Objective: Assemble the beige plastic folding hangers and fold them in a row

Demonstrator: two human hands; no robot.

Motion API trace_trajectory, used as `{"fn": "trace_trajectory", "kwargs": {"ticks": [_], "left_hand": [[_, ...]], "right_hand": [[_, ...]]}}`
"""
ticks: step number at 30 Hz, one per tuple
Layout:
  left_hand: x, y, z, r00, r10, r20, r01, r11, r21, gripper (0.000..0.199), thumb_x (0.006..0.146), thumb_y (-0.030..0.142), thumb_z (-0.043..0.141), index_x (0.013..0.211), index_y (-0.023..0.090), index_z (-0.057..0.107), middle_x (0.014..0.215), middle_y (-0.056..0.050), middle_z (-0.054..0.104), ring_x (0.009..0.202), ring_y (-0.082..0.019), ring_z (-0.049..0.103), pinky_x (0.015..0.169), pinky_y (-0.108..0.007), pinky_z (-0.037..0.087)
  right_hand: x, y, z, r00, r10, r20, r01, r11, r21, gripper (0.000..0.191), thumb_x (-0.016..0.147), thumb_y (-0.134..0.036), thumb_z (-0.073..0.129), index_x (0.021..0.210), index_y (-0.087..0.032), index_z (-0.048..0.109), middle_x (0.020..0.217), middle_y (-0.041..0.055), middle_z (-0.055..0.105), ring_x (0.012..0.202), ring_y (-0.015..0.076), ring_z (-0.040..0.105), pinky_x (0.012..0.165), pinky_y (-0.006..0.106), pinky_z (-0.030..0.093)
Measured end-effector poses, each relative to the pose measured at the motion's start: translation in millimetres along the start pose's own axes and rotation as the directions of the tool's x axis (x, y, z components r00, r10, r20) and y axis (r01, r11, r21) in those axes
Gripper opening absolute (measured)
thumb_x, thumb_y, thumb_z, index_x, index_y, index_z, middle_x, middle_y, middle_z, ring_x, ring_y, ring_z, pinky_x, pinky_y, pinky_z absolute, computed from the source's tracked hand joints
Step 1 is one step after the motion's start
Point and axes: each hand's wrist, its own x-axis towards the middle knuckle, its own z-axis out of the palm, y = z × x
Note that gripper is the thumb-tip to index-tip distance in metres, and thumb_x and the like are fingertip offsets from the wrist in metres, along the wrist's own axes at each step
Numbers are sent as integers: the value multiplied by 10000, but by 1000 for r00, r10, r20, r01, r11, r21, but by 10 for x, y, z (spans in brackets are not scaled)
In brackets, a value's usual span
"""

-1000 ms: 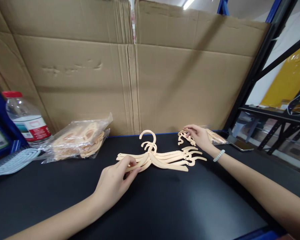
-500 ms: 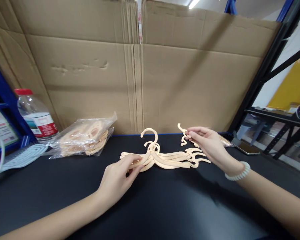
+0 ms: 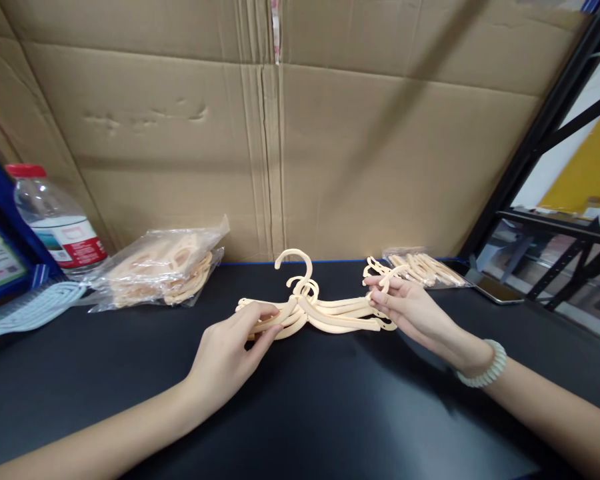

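Cream hangers (image 3: pixel 337 326) are lying stacked on a black table (image 3: pixel 305 413), the left hand's (image 3: pixel 225 343) fingers pinching one arm. At their right end, the right hand's (image 3: pixel 417 310) fingers are gripping a small curved piece (image 3: pixel 391 274). Slackening fingers would be risking a sliding stack or dropped piece. Fingers are hiding both gripped spots; overlap is obscuring the hangers' number.

Here's the left forearm (image 3: pixel 130 430), slanting up from the lower left corner, and the left hand (image 3: pixel 225 340) sits just left of centre, fingertips pointing right, thumb and index finger closed in a pinch. Over on the right side, the right forearm (image 3: pixel 555 403) slopes in from the lower right edge, wrist (image 3: pixel 464 348) almost straight, and the right hand (image 3: pixel 420 310) points left, its thumb and fingers pinched too. Both arms are bare, hands well apart!
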Motion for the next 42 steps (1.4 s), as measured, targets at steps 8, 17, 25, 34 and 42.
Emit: {"fn": "trace_trajectory", "kwargs": {"ticks": [8, 17, 25, 34, 42], "left_hand": [[12, 31, -30, 1000, -23, -2, 23, 999, -29, 166, 928, 329, 479, 1031, 224, 555, 989, -32, 681, 834, -173, 665, 708, -276, 535], [12, 35, -19, 1000, -10, -9, 9, 997, -79, 121, 929, 301, 487, 1006, 218, 530, 970, -29, 660, 819, -163, 657, 685, -259, 534], [2, 37, -23, 1000, 9, -24, -11, 996, -87, 99, 922, 275, 512, 1001, 218, 533, 951, -18, 652, 807, -152, 649, 686, -250, 529], [25, 82, -42, 998, 32, -49, -34, 999, -42, 103, 922, 283, 490, 978, 213, 542, 937, -27, 671, 792, -163, 662, 667, -256, 531], [25, 44, -29, 996, 70, -61, -71, 997, -14, 67, 912, 248, 520, 973, 223, 534, 894, -8, 658, 751, -147, 647, 641, -241, 516]], "right_hand": [[-65, -116, 39, 979, 50, 195, -28, 993, -116, 246, 673, -337, 804, 722, -165, 635, 643, -26, 565, 600, 78, 508, 583, 211, 429], [-101, -149, 13, 947, 173, 270, -182, 983, 11, 245, 746, -323, 746, 714, -166, 561, 902, 59, 639, 860, 185, 617, 746, 331, 517], [-113, -131, 14, 907, 280, 315, -280, 959, -48, 243, 772, -328, 724, 773, -141, 567, 840, 78, 665, 780, 196, 687, 689, 300, 545], [-79, -94, -3, 901, 260, 347, -265, 964, -34, 273, 756, -309, 739, 714, -160, 514, 686, 13, 616, 596, 138, 635, 513, 236, 463], [-102, -70, 47, 924, 224, 311, -224, 974, -36, 318, 705, -300, 773, 658, -167, 487, 632, -14, 562, 571, 107, 558, 511, 235, 404]]}}
